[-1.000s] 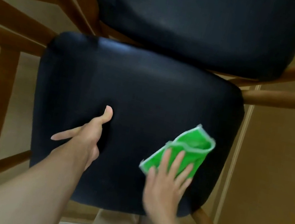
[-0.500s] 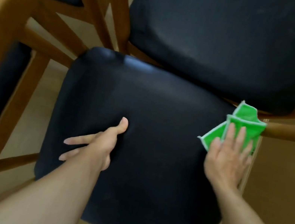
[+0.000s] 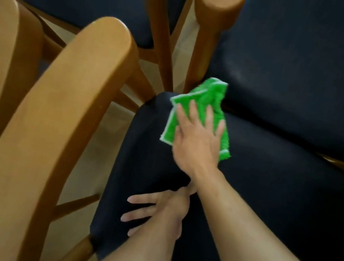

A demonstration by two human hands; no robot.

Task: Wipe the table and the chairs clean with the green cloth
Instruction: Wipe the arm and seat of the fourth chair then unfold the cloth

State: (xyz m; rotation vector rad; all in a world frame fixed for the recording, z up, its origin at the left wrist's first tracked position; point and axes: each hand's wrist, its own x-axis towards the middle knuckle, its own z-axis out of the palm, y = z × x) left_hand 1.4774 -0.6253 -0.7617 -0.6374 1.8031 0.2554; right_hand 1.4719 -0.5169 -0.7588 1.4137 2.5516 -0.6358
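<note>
Dining area, likely home; wooden chairs [image 3: 53,121] with dark padded seats [image 3: 268,205] crowded together

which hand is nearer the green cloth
Right. The right hand lies flat on the green cloth, pressing it onto the far corner of the dark chair seat. The left hand rests open on the same seat, nearer the person, apart from the cloth.
</note>
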